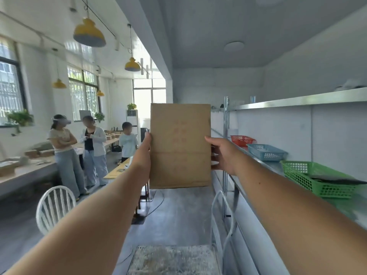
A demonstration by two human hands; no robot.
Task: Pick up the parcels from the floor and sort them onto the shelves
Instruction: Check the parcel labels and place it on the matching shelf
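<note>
Both hands, left (143,153) and right (225,153), gripping brown parcel (179,145); red print illegible.

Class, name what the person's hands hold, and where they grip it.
A flat brown parcel, upright, gripped at its side edges: left hand on the left, right hand on the right.

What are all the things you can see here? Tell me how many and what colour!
parcel: one, brown, upright between both hands
baskets: three on the right shelf, red, blue, green
shelf: metal, silver, right wall
lamps: several, yellow, hanging from the ceiling
chair: one, white, lower left
people: three, standing at the left tables
plants: green, by the windows
left hand: grips the parcel's left edge
right hand: grips its right edge
</note>
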